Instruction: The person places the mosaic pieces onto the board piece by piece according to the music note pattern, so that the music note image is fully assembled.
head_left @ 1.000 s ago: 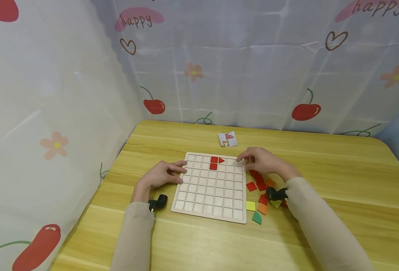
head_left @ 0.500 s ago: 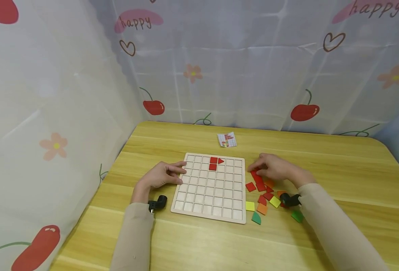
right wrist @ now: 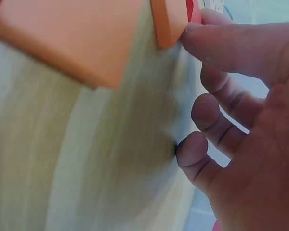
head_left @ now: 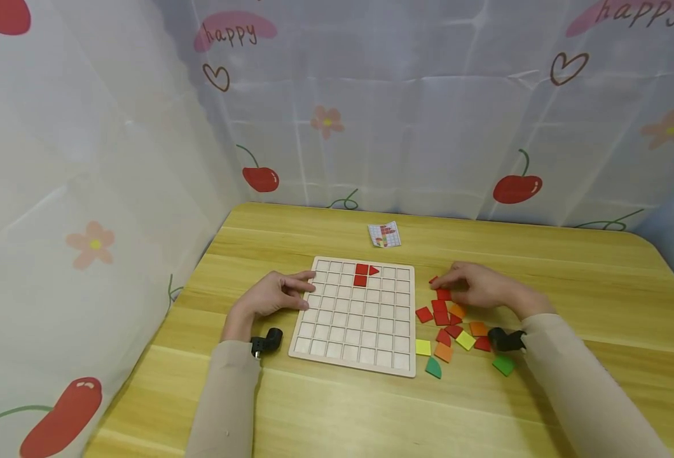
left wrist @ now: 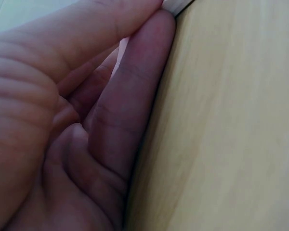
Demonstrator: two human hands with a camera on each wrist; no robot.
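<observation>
A pale wooden grid board (head_left: 343,324) lies on the table, with two red square tiles (head_left: 360,280) and a red triangle tile (head_left: 374,271) in its upper cells. My left hand (head_left: 271,294) rests at the board's left edge, fingertips against the rim; the left wrist view shows that hand (left wrist: 111,96) close over the wood. To the right of the board, my right hand (head_left: 477,284) touches the red tiles (head_left: 443,294) at the far end of a loose pile, index finger outstretched. In the right wrist view, its thumb (right wrist: 221,45) is beside an orange tile (right wrist: 167,21).
Several loose tiles lie right of the board, including a yellow square (head_left: 423,347), a dark green quarter-round (head_left: 433,367), an orange square (head_left: 443,352) and a light green square (head_left: 503,365). A small picture card (head_left: 385,235) lies behind the board. Printed curtains surround the table (head_left: 337,407).
My right hand has moved from the board's upper right corner to the tile pile and a little further right, and red tiles there have spread apart. The left hand stays put.
</observation>
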